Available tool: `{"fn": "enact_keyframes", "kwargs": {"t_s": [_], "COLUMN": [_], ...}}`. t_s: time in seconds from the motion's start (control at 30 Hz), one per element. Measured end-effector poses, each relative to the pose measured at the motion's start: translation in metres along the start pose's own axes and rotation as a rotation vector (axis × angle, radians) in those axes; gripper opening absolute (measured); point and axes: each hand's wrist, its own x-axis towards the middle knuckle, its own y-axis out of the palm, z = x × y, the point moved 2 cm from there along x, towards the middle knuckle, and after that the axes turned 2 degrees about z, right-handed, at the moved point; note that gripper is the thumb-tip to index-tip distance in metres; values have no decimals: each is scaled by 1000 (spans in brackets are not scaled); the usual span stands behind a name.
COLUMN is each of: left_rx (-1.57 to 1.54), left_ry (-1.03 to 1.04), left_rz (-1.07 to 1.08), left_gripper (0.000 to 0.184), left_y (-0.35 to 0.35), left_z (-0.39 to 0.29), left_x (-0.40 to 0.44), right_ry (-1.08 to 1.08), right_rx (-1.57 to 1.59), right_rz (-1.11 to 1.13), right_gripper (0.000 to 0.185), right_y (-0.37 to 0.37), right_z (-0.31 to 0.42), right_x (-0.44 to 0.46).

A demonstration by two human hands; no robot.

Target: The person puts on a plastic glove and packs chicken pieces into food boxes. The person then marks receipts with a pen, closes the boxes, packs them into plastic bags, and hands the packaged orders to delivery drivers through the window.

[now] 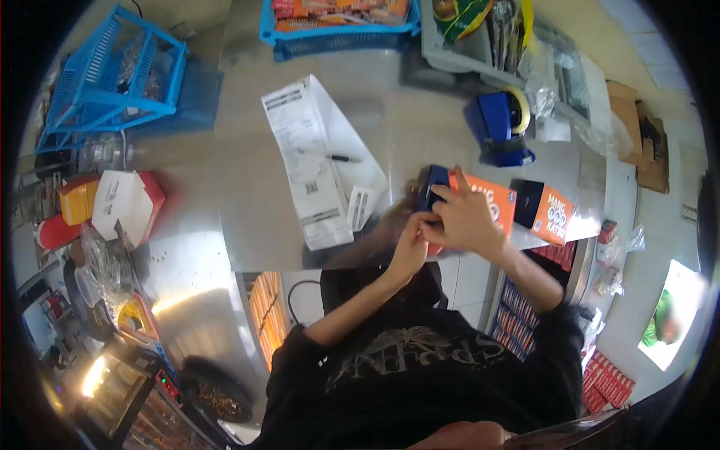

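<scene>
An orange cardboard box (496, 196) with white lettering lies near the front edge of the steel table, its dark blue end (433, 180) facing left. My right hand (471, 219) lies across the box, index finger stretched up and other fingers bent onto the blue end. My left hand (409, 249) has thumb and fingers pinched at the box's lower left corner, touching my right fingertips. Just to the right rests a second orange box (553, 215) with a dark blue end. Left of my hands, a long printed paper strip (296, 150) carries a black pen (343, 158).
A blue tape dispenser (495, 127) stands at the back right. Behind are a blue basket (345, 39) of orange packets and a grey bin (450, 56). At left are a blue rack (127, 105) and a white-and-red box (124, 206). Packed shelves (514, 315) sit below the table.
</scene>
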Motion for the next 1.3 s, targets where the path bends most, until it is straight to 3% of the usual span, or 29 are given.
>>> {"fn": "enact_keyframes", "kwargs": {"t_s": [0.03, 0.07, 0.13, 0.17, 0.2, 0.27, 0.3, 0.33, 0.37, 0.4, 0.43, 0.47, 0.53, 0.6, 0.63, 0.67, 0.73, 0.77, 0.83, 0.87, 0.9, 0.93, 0.97, 1.03, 1.1, 1.17, 1.2, 1.27, 1.3], "left_rx": [171, 264, 666, 966, 976, 1654, 1905, 1857, 1809, 1819, 1819, 1841, 1845, 1798, 1749, 1779, 1808, 1837, 1939, 2022, 2035, 1886, 1726, 1421, 1427, 1586, 1604, 1934, 1932], "left_ry": [126, 182, 427, 629, 642, 679, 681, 570, 466, 459, 284, 375, 490, 675, 673, 584, 384, 268, 365, 461, 489, 601, 712, 958, 584, 936, 1089, 1144, 1130], "left_rz": [-44, -54, 0, 76, 106, 300, 402, 482, 553, 554, 569, 502, 347, 261, 188, 187, 161, 143, 200, 258, 219, 286, 345, 463, 484, 357, 214, -47, -68], "left_gripper": [31, 30, 40, 51, 51, 62, 68, 75, 82, 92, 94, 92, 83, 62, 58, 56, 52, 51, 45, 39, 39, 41, 44, 54, 30, 27, 24, 33, 33], "left_y": [-4, -4, 7, 20, 29, 52, 61, 60, 56, 50, 64, 59, 58, 54, 64, 75, 92, 89, 107, 126, 151, 181, 217, 310, 417, 490, 517, 555, 564], "left_z": [-4, -15, -55, -78, -93, -103, -100, -90, -82, -76, -95, -88, -73, -55, -52, -56, -50, -53, -76, -83, -81, -77, -69, -70, -57, -23, -7, 17, 24], "left_x": [-14, -19, -28, -28, -20, 10, 28, 46, 61, 73, 63, 61, 50, 47, 42, 41, 40, 37, 40, 46, 63, 79, 98, 145, 195, 278, 318, 387, 405], "right_ry": [37, 48, -133, -171, -213, 220, 157, 93, 3, -89, -132, -86, -107, -17, -10, 103, -161, -152, -239, 105, 630, 733, 892, 658, 447, 590, 550, 448, 428], "right_rx": [92, 90, 795, 636, 480, 38, 142, 246, 109, 176, 236, 248, 255, -166, 226, 237, 74, 91, 1512, 986, 1110, 780, 459, 341, 297, 250, 267, -251, -251], "right_rz": [-259, -265, -337, -300, -272, 150, 131, 118, 64, 39, -2, -34, -81, -431, -574, -660, -641, -659, 4, -640, -649, -1039, -1135, -1286, -1401, -727, -714, -932, -927], "right_gripper": [30, 30, 36, 47, 60, 86, 95, 105, 104, 102, 92, 92, 72, 53, 46, 48, 41, 41, 30, 24, 20, 17, 15, 14, 13, 13, 13, 15, 15], "right_y": [7, 1, -10, -5, 0, 15, 33, 51, 45, 36, 36, 41, 51, 60, 40, 47, 73, 81, 30, -1, 15, 69, 89, 92, 83, 56, 61, 78, 80], "right_z": [-4, -14, -40, -54, -68, -83, -92, -102, -103, -110, -115, -115, -115, -104, -99, -96, -114, -139, -235, -283, -350, -458, -532, -635, -688, -721, -738, -764, -767], "right_x": [-6, -15, -48, -57, -67, -78, -73, -68, -71, -72, -72, -72, -75, -86, -95, -91, -84, -92, -137, -179, -193, -194, -197, -167, -138, -112, -92, -63, -69]}}
